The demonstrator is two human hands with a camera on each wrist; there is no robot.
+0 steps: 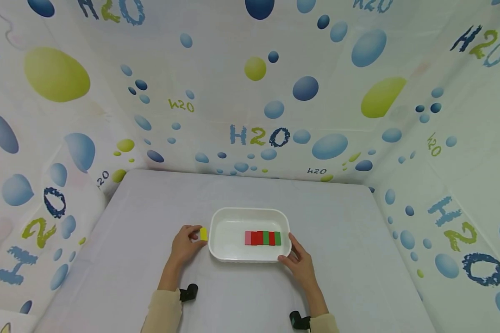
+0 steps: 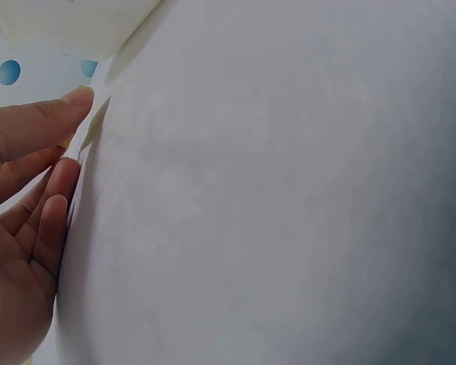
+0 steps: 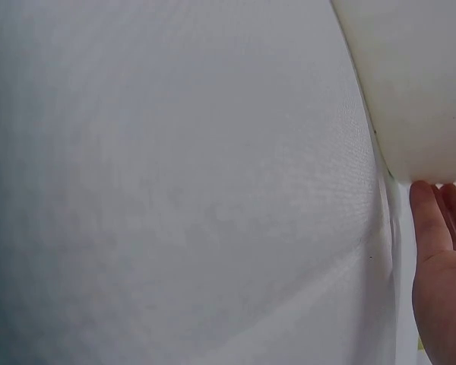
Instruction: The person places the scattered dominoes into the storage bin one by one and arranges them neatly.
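Just left of the white tray, my left hand pinches a small yellow block between thumb and fingers. In the left wrist view, the left hand has its thumb above and its other fingers curled below; the block is mostly hidden there. My right hand holds the tray's near right corner, thumb at the front and fingers along the right side. Within the tray, a row of small pink, red and green blocks lies side by side in its right half. The right wrist view shows the right hand touching the tray wall.
A pale cloth covers the table under the tray. Behind and at both sides hang white curtains printed with blue and green dots and lettering. Black wrist cameras sit on both forearms.
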